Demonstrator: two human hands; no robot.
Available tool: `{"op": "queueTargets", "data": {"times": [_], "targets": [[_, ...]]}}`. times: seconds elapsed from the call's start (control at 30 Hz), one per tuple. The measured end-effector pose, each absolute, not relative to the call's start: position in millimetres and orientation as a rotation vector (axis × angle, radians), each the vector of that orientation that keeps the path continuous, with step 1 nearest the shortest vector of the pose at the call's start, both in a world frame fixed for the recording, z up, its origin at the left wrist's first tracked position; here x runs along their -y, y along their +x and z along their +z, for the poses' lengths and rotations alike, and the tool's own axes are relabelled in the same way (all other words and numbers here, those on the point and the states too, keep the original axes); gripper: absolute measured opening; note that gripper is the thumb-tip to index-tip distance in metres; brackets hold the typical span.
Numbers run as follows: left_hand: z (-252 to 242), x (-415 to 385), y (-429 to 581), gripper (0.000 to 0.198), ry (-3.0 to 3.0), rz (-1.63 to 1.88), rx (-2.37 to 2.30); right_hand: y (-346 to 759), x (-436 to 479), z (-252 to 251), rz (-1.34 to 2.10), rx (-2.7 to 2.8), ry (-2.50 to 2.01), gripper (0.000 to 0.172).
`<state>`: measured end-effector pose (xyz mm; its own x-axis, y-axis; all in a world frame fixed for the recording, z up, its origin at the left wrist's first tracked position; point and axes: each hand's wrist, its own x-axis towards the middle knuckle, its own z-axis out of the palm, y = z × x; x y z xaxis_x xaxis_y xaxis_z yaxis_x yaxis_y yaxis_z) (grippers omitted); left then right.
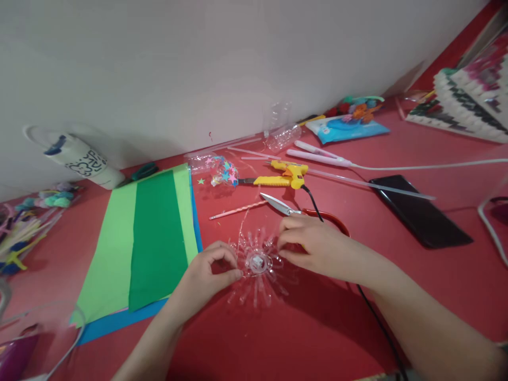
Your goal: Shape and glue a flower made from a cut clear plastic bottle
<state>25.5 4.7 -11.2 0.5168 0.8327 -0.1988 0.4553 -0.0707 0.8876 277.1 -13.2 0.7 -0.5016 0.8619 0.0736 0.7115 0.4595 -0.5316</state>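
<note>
Clear plastic flower (259,270) between left hand (202,275) and right hand (317,243) — fingers (293,236) curled at its edges; pinching, cannot tell.

Place: a craft spot; home, studio or classroom, cannot tell
Table (246,346): red, its far edge against a pale wall (198,74)
Left edge: pompoms (60,199) and loose craft stems (34,236)
Left half: stacked coloured sheets (159,238), green uppermost
Middle: glue gun (296,174) with cable (312,201), scissors (278,205), cutter (272,181), star cut-outs (226,172)
Toward the near edge: a clear plastic piece (259,263), fringed into strips
Far edge: clear bottle (283,137), wipes (353,131), tumbler (93,165)
Right half: a phone (420,214) and white cable (428,164) among the craft supplies
</note>
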Motion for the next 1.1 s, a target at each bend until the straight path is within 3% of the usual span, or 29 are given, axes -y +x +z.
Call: {"op": "queueTargets", "data": {"times": [0.23,0.43,0.67,0.87,1.1], "targets": [[-9.6,-1.3,29.1,0.013,1.744,0.512,-1.121,265.9,10.2,13.6,0.332,2.01,-1.217,0.011],[-10.8,5.0,36.0,0.012,1.779,0.48,-1.177,240.8,2.3,14.7,0.098,2.362,-1.012,0.032],[-11.1,7.6,35.8,0.011,1.804,0.495,-1.148,232.5,4.5,14.1,0.243,2.165,-1.145,0.018],[-11.3,8.7,35.7,0.011,1.83,0.493,-1.148,235.7,2.5,7.3,0.054,2.276,-1.202,0.019],[-14.1,4.3,33.9,0.011,1.548,0.595,-1.138,238.2,6.3,-11.6,0.385,2.009,-1.301,0.014]]}}
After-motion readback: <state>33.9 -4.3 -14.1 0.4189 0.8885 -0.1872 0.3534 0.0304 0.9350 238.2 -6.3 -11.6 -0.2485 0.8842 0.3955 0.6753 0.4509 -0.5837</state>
